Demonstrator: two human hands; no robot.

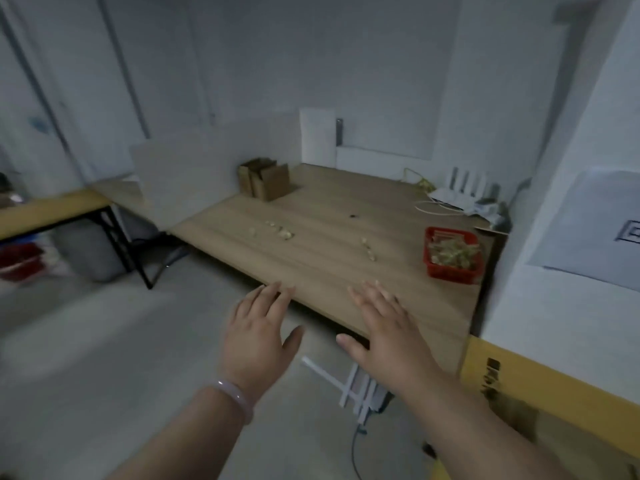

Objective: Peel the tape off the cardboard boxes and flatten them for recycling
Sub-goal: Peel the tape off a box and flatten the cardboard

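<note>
Head view. We take the red plastic mesh basket (450,233) as our reference on the light wood-grain worktop (329,209). The small brown cardboard boxes (265,181), apparently two standing side by side with flaps up, are well apart from the basket, beyond it and to its left, near the wall. Pale scraps (282,233) lie between the boxes and the basket.

The left hand (258,327) and right hand (384,327) are nearer to us than the basket and to its left, at the worktop's near edge. Each grip is spread, palm down, fingers straight, holding nothing. We cannot tell whether the hands touch the surface.

We judge the step in hand to be the approach: no box is held and none is flattened. The next move calls for a long forward reach to bring one box close, then locating a tape end. No tape can be made out from here.
</note>
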